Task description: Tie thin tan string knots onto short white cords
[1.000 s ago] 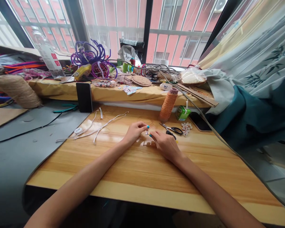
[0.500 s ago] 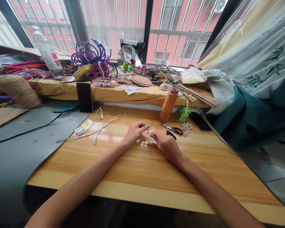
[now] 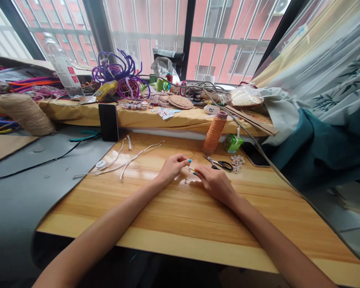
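White piece (image 3: 189, 169) is over the table (image 3: 168, 224), pinched, I record, by the left hand (image 3: 174, 166); the right hand (image 3: 217, 182) grips a thin yellow tool (image 3: 193, 171) beside it, scissors (image 3: 216, 162) lying just beyond

From the right hand (image 3: 214, 180), scissors (image 3: 218, 162) lie near at 1 o'clock, with a green carton (image 3: 233, 143) behind them. At 12 o'clock an orange cord cone (image 3: 213, 134) blocks the way. At 2 o'clock there are small white pieces (image 3: 237, 163), then a dark phone (image 3: 254, 154). From the left hand (image 3: 174, 167), white cords (image 3: 127, 162) lie low at 9 o'clock; a hand could pass above. Toward 6 o'clock, between the forearms, the bare tabletop (image 3: 186, 220) gives wide room.
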{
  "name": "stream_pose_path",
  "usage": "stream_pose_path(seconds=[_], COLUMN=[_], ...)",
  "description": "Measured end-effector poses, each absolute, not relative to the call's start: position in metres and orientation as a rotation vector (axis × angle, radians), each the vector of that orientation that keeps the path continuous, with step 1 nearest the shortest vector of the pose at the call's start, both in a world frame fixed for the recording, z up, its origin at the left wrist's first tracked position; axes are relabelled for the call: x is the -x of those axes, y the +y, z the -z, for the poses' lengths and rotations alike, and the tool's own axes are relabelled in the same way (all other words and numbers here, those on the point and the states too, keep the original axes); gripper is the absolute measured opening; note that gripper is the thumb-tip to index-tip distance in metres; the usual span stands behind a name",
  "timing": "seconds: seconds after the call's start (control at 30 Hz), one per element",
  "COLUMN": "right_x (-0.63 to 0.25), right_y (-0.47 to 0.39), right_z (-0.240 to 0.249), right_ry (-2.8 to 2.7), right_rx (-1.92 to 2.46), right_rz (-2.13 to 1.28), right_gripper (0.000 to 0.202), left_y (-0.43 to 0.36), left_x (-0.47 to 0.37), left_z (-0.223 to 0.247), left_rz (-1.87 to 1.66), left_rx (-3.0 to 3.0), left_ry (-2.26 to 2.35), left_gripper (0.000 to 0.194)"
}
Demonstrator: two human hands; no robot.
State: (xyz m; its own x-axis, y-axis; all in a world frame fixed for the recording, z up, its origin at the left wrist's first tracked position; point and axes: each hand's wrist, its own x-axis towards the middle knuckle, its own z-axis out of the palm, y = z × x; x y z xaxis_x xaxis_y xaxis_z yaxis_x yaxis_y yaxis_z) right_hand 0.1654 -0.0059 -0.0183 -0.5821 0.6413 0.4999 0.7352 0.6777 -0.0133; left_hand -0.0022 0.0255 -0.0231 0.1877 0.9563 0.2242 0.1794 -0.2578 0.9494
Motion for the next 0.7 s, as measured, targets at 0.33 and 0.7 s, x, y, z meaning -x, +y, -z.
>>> stream_pose_path(seconds=[0.33, 0.7], right_x=[-0.1705, -0.1746], right_y=[-0.0004, 0.0004], right_z=[0.0106, 0.0155], right_ry=[-2.518, -2.316], right_rx=[1.124, 0.959], right_rz=[0.251, -0.085], right_gripper=[0.018, 0.016], left_y=[0.0274, 0.0223], left_x=[0.0013, -0.0002], left_z=[0.0278, 0.0224], left_rz=[-1.121, -1.11], left_rx=[-1.685, -1.783], left_ry=[1.085, 1.104], left_gripper=[0.019, 0.016])
